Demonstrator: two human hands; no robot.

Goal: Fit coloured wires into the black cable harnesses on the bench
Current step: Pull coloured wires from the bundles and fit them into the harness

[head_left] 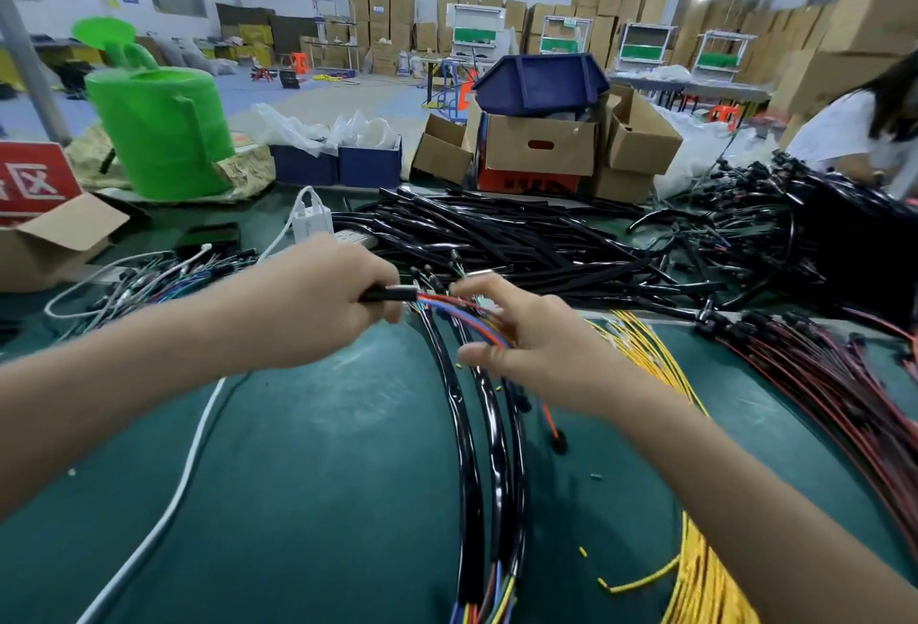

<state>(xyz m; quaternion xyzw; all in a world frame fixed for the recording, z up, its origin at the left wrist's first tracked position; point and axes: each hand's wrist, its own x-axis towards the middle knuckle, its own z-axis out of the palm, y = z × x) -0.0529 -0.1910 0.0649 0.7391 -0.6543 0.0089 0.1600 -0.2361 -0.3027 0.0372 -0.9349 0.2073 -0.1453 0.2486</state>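
My left hand (325, 298) grips the end of a black harness sleeve (390, 295) above the green bench (308, 474). Red, orange and blue wires (464, 318) fan out of that sleeve toward my right hand (534, 347), whose fingers curl round them and pinch them. Three black sleeved harnesses (489, 454) run from under my hands toward me, with coloured wire ends (489, 606) showing at the bottom edge. An orange wire (550, 420) hangs below my right hand.
A big pile of black sleeves (501, 236) lies behind my hands. Yellow wires (695, 569) and red-black cables (844, 385) lie to the right, mixed wires (164, 283) and a white cable (164, 519) to the left. Cardboard boxes (541, 146), a green can (159, 131) and another person (864, 126) are beyond.
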